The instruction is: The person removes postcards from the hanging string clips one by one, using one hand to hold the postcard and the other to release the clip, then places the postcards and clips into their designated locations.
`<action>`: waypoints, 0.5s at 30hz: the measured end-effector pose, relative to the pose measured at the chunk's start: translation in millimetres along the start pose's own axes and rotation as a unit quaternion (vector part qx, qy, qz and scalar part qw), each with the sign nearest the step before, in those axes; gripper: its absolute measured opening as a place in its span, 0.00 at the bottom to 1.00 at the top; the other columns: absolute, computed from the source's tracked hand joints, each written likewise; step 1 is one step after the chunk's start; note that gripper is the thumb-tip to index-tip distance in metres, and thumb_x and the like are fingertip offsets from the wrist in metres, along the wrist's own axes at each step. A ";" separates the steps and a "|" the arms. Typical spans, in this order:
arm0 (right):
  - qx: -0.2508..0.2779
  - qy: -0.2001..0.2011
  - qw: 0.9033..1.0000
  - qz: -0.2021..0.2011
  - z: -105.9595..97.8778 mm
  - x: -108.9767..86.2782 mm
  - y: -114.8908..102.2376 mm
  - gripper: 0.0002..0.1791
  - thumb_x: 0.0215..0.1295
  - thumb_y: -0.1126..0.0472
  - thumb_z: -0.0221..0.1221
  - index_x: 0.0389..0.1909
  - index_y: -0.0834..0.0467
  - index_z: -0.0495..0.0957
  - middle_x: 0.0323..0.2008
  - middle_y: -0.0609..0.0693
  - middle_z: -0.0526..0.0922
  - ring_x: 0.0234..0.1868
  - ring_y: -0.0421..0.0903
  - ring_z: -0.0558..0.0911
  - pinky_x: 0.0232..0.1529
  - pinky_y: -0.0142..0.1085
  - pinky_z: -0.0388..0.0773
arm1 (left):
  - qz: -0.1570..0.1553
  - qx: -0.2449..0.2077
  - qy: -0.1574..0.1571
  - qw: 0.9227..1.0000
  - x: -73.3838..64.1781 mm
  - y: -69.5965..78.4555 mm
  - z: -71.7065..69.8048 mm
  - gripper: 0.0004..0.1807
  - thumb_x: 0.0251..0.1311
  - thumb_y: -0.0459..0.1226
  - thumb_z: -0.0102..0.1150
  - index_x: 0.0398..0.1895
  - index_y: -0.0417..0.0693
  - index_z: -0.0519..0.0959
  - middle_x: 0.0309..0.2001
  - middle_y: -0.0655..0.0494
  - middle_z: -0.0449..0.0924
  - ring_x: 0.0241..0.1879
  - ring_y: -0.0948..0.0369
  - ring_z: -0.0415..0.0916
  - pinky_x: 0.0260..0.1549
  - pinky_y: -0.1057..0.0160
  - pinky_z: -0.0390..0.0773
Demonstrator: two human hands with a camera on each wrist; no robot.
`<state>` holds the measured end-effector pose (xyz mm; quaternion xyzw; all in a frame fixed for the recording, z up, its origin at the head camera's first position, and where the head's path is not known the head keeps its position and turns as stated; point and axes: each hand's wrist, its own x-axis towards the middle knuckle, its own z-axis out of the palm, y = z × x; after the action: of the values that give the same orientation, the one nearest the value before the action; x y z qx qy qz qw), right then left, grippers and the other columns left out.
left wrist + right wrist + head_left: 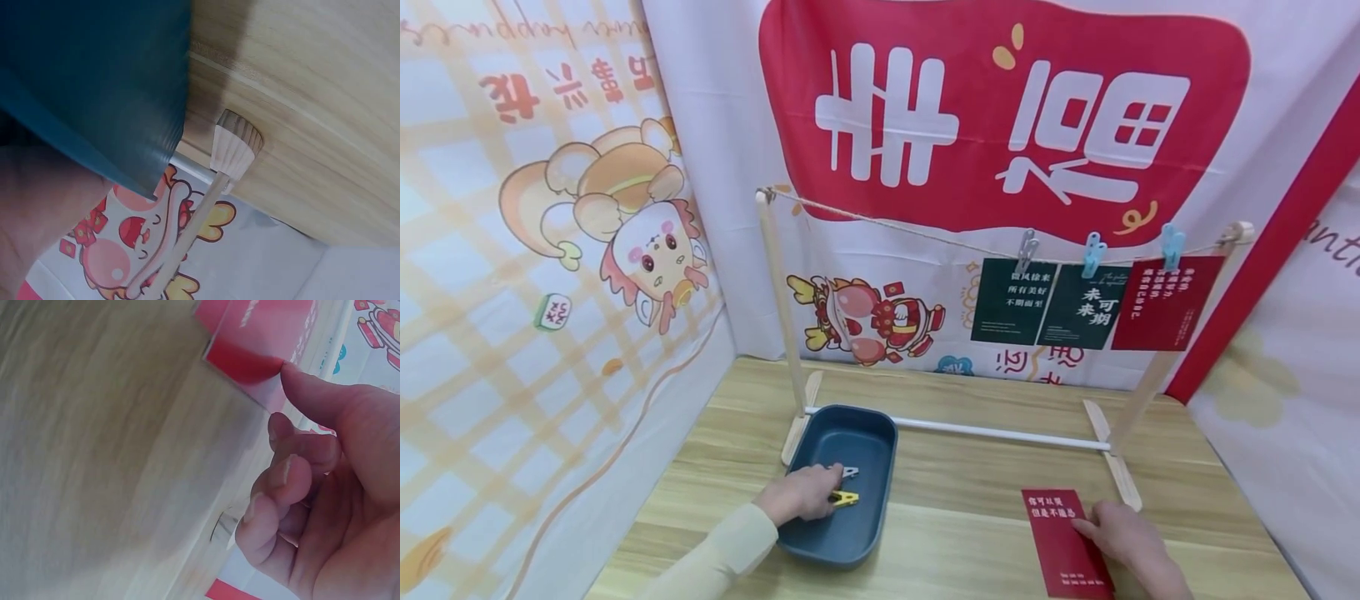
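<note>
My left hand (808, 493) reaches down into a dark blue tray (842, 546), its fingertips at a light grey clothespin (850, 472). A yellow clothespin (845, 498) lies just below them. Whether the fingers pinch the grey one is hidden; in the left wrist view the tray's wall (125, 125) covers them. At the right, my right hand (1123, 533) pinches the edge of a red card (1063, 550) with white writing. From the right wrist view, the thumb presses on the card's face (256, 337) and the other fingers are curled.
Behind stands a wooden frame (782, 317) with a string (887, 227) across its top. Clothespins hold two green cards (1011, 321) and a red one (1165, 317) at the string's right part. A white bar (1000, 432) joins the frame's feet on the wooden table (955, 533).
</note>
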<state>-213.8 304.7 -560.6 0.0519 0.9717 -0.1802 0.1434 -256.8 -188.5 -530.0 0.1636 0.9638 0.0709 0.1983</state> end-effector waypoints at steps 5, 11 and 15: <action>0.005 0.001 1.000 -0.005 -0.7 -0.7 -1.2 0.16 0.66 0.47 0.60 0.27 0.55 0.77 0.20 0.47 0.74 0.23 0.43 0.71 0.26 0.35 0.64 | -0.016 -0.015 -0.008 1.000 1.1 1.2 -0.4 0.15 0.58 0.42 0.66 0.45 0.53 0.73 0.32 0.57 0.75 0.28 0.61 0.71 0.25 0.62 0.73; 0.005 0.008 1.000 -0.029 0.0 3.5 -6.4 0.09 0.65 0.55 0.60 0.29 0.55 0.77 0.20 0.47 0.74 0.23 0.43 0.72 0.26 0.35 0.66 | -0.010 -0.026 -0.011 1.000 3.2 5.5 -3.3 0.14 0.59 0.44 0.66 0.43 0.53 0.74 0.31 0.58 0.74 0.27 0.62 0.71 0.26 0.62 0.74; -0.003 0.010 0.999 -0.038 -0.7 3.8 -10.1 0.08 0.64 0.56 0.60 0.28 0.55 0.77 0.20 0.47 0.74 0.22 0.44 0.72 0.25 0.35 0.66 | -0.002 -0.023 0.000 1.000 3.8 8.2 -5.7 0.15 0.60 0.46 0.65 0.44 0.51 0.74 0.29 0.58 0.74 0.26 0.61 0.71 0.25 0.61 0.73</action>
<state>-219.1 295.7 -557.7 0.0163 0.9750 -0.1821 0.1265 -260.1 -179.9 -524.5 0.1572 0.9622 0.0930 0.2021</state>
